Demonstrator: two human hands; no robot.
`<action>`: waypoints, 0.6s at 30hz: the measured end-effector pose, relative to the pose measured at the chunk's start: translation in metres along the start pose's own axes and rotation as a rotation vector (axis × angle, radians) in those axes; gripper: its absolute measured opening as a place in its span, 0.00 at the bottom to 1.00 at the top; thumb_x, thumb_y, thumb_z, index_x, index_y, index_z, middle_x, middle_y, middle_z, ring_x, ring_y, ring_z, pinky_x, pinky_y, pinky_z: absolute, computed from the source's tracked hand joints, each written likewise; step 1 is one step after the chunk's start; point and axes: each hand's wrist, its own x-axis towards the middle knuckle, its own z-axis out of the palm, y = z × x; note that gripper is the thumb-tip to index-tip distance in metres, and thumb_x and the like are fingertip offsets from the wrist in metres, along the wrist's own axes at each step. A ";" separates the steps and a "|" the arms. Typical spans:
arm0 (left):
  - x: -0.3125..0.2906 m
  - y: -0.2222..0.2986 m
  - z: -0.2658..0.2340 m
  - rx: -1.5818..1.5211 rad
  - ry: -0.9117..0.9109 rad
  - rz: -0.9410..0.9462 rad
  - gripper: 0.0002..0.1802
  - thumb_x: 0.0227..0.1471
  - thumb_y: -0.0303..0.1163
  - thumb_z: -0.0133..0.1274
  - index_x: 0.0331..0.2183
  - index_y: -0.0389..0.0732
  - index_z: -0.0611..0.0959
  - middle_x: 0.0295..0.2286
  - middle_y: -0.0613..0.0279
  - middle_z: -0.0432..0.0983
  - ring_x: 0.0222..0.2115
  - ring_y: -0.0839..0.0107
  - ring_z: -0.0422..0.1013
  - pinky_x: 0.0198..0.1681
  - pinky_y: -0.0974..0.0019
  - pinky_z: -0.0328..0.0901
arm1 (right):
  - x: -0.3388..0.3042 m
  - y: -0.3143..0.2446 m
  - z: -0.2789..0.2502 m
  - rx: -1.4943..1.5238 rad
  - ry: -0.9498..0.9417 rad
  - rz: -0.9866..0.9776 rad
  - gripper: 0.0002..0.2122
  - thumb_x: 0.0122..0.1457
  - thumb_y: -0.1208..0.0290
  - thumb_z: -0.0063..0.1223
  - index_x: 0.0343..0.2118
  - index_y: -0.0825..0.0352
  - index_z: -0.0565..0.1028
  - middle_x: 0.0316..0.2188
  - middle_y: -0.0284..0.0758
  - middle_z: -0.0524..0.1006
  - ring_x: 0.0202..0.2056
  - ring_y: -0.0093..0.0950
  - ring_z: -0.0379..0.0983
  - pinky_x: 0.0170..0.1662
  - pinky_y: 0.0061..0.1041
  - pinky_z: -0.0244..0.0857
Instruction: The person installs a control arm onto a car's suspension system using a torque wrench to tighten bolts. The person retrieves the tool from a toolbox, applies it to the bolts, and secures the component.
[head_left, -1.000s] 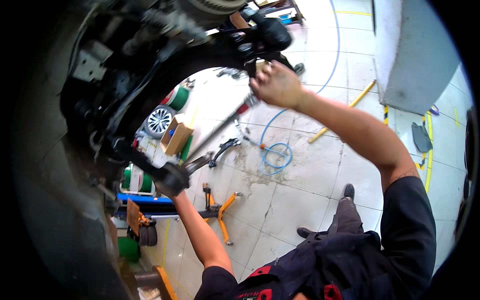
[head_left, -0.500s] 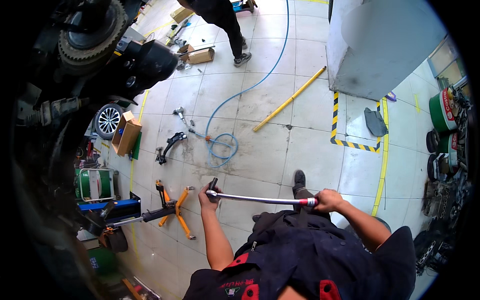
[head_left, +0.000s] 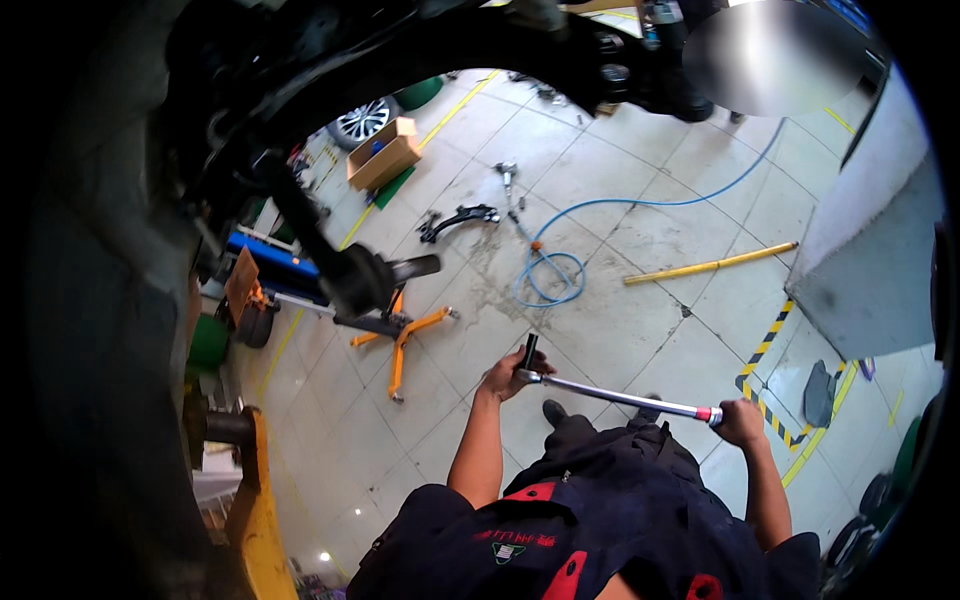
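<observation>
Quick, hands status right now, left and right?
Left hand: holding the wrench at its head end, by the dark socket; fingers partly hidden.
Right hand: closed on the wrench's handle end.

The dark short-sleeved shirt (head_left: 610, 500) has red patches (head_left: 530, 492).

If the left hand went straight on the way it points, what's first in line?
Past the wrench at its fingers, the left hand roughly lines up with the coiled blue hose; that lies on the floor, so the hand might pass above it.
</observation>
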 end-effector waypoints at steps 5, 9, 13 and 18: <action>-0.013 0.049 -0.057 0.261 0.427 0.356 0.20 0.64 0.44 0.46 0.39 0.35 0.80 0.34 0.52 0.81 0.37 0.60 0.76 0.44 0.57 0.67 | 0.085 -0.093 -0.096 -0.126 0.149 -0.226 0.05 0.46 0.65 0.58 0.24 0.60 0.78 0.22 0.38 0.78 0.30 0.40 0.76 0.38 0.39 0.68; -0.033 0.155 -0.082 0.441 0.856 0.838 0.17 0.63 0.43 0.50 0.36 0.37 0.81 0.31 0.59 0.81 0.31 0.70 0.75 0.37 0.65 0.67 | 0.134 -0.210 -0.207 -0.178 0.482 -0.442 0.03 0.47 0.69 0.57 0.25 0.59 0.77 0.21 0.36 0.77 0.28 0.38 0.76 0.35 0.37 0.67; -0.088 0.284 -0.076 0.548 0.848 1.139 0.15 0.63 0.41 0.50 0.37 0.38 0.81 0.32 0.61 0.80 0.30 0.74 0.74 0.35 0.68 0.67 | 0.162 -0.295 -0.297 -0.234 0.909 -0.573 0.02 0.49 0.72 0.56 0.27 0.59 0.76 0.20 0.34 0.77 0.26 0.36 0.76 0.34 0.34 0.67; -0.148 0.391 -0.032 0.662 0.650 1.254 0.16 0.65 0.40 0.47 0.40 0.37 0.79 0.35 0.59 0.78 0.35 0.72 0.73 0.40 0.66 0.67 | 0.167 -0.345 -0.350 -0.222 1.136 -0.531 0.03 0.51 0.73 0.56 0.29 0.59 0.77 0.24 0.35 0.79 0.30 0.32 0.80 0.38 0.32 0.70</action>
